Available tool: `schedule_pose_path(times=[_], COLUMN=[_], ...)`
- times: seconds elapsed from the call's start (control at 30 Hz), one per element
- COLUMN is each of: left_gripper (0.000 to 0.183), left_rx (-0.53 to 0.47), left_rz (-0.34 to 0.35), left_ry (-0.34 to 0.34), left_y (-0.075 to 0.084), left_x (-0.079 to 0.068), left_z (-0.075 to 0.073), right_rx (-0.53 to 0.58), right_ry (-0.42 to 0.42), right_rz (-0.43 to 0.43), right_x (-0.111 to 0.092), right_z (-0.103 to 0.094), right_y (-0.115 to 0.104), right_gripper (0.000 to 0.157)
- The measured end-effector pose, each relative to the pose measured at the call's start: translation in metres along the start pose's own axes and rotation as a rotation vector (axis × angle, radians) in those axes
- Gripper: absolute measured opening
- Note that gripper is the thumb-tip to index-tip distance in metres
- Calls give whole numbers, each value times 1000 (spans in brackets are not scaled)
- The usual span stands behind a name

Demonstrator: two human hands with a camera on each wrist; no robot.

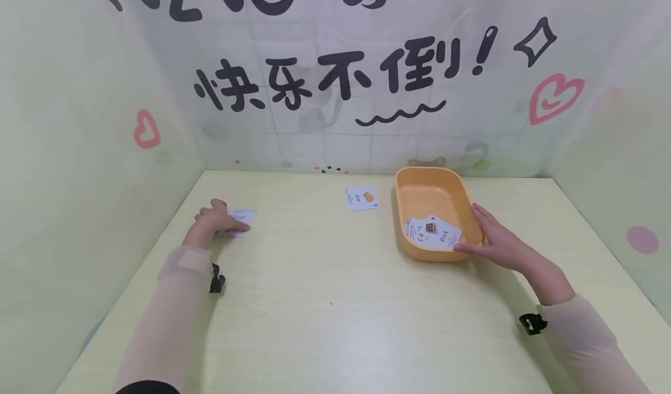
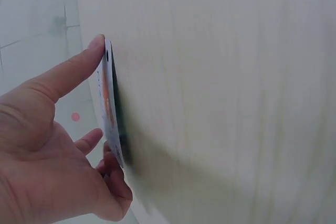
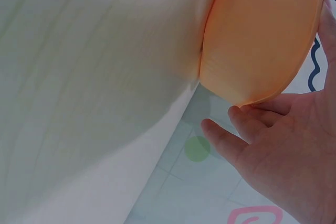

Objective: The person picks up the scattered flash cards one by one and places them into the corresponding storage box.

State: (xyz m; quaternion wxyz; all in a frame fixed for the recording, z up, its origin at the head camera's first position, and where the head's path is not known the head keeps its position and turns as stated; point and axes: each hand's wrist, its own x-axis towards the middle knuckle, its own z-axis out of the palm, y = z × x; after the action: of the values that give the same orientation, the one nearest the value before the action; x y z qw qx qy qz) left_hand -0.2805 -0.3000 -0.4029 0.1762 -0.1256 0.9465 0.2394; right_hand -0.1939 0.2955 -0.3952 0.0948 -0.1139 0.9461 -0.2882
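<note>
At the left of the table, my left hand (image 1: 214, 220) grips white picture cards (image 1: 243, 215) by their edges. In the left wrist view the thumb (image 2: 79, 69) lies at one end of the cards (image 2: 109, 108) and the curled fingers at the other; they are seen nearly edge-on, just over the tabletop, so how many there are I cannot tell. My right hand (image 1: 503, 243) holds the right front corner of an orange plastic basket (image 1: 431, 254), thumb at the front rim and fingers along the right side. Several cards (image 1: 434, 234) lie inside, the top one reading "pork".
A single card (image 1: 362, 198) marked "pie", with an orange drawing, lies flat left of the basket. The pale wooden table (image 1: 325, 312) ends at a white printed cloth (image 1: 314, 143) behind, with further cloth walls at both sides.
</note>
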Motion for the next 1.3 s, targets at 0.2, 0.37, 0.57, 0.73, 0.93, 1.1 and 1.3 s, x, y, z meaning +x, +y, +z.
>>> schedule_pose_path(times=[0.2,0.37,0.57,0.73,0.93,1.1,1.3], left_gripper=[96,77,61,56,54,53,52], left_rx=[-36,-71,-107,-163,-203,-232,-276], left_rz=[47,94,140,180,237,275,342], left_ry=[22,20,23,23,27,20,9], left_y=[-3,4,17,35,58,76,102], left_x=[5,5,-2,-9,-15,-21,-26], left_z=[1,-3,-7,-8,-5,-2,5], right_rx=[0,1,-5,-3,-2,-4,-2], right_ry=[1,-1,-1,-1,1,2,3], right_rz=[1,3,2,1,0,-2,-2], right_x=[1,0,0,0,0,0,-1], right_z=[2,2,1,0,0,0,0], right_y=[1,1,0,0,0,0,0], right_gripper=[113,113,113,114,113,113,113])
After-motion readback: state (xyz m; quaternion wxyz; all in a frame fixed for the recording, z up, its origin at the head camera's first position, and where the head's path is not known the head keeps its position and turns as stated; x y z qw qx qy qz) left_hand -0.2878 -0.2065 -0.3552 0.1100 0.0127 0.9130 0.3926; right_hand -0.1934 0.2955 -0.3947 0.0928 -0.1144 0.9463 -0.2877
